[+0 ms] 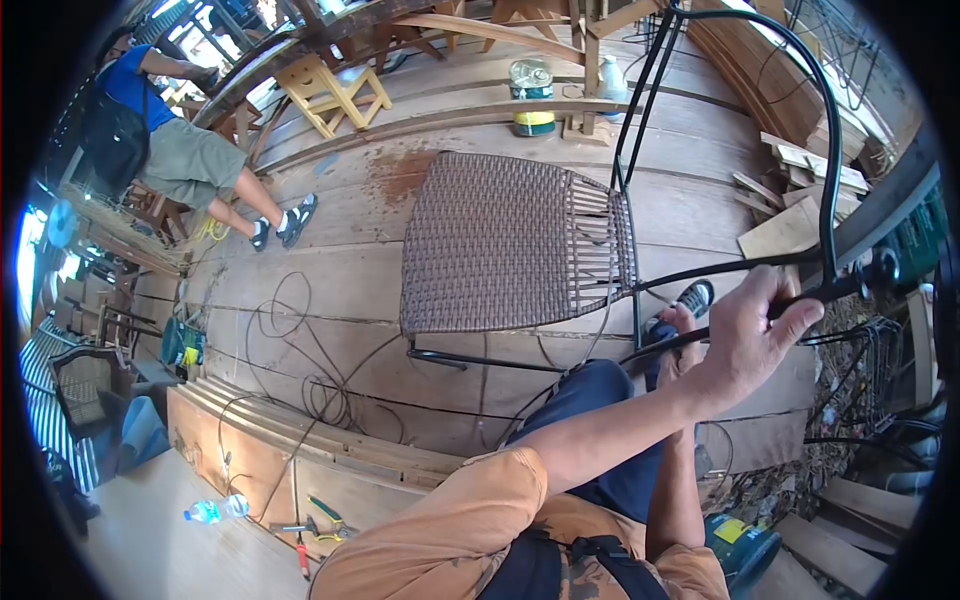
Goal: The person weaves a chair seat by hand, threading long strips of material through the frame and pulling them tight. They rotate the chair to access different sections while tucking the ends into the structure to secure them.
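My left hand [755, 335] reaches across to the right, its fingers wrapped round a black rod [845, 288] that has a rounded dark end. Partly hidden by the left forearm, my right hand [685, 345] has its fingers curled beside the lower black bar; what they hold cannot be made out. A chair with a woven brown seat [500, 240] lies before me. Its black metal frame [830, 150] loops up to the right. Close-woven strands cover most of the seat, while near the frame they run with open gaps. A loose strand hangs by that edge.
Loose strands [335, 400] coil on the plank floor. Pliers [325, 510] and a water bottle [215, 510] lie on a wooden surface at lower left. Another person [190, 150] stands at upper left. A yellow stool [330, 95], paint cans [533, 120] and wood scraps [785, 225] lie around.
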### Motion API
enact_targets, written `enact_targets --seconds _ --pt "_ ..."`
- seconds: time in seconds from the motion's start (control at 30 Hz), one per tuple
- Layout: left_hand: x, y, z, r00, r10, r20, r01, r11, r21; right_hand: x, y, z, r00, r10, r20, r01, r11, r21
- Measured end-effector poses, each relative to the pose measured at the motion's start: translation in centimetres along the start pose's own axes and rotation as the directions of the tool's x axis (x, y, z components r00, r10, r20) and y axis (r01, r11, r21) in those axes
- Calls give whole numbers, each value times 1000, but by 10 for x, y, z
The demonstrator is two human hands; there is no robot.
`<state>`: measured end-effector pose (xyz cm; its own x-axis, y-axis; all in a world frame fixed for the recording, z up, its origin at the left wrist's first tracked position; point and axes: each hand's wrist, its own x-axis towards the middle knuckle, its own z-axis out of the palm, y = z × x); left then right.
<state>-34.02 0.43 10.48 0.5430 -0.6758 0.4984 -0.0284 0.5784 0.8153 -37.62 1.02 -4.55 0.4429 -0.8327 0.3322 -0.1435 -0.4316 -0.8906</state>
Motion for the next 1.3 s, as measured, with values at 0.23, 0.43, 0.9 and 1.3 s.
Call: enact_targets --seconds 0.23,0.43,0.9,1.3 --pt "-4 -3 7 999 21 27 -23 999 43 -62 -6 5 971 140 -194 -134 990 42" --pt "-22 -10 -67 964 203 175 -264 821 506 -78 3 9 922 384 57 -372 833 410" --pt "-154 -29 -133 678 -614 403 -252 320 913 -23 34 34 584 621 523 -809 499 310" --pt "-47 -126 -161 845 -427 320 -394 -95 914 -79 37 -32 894 333 299 -435 803 407"
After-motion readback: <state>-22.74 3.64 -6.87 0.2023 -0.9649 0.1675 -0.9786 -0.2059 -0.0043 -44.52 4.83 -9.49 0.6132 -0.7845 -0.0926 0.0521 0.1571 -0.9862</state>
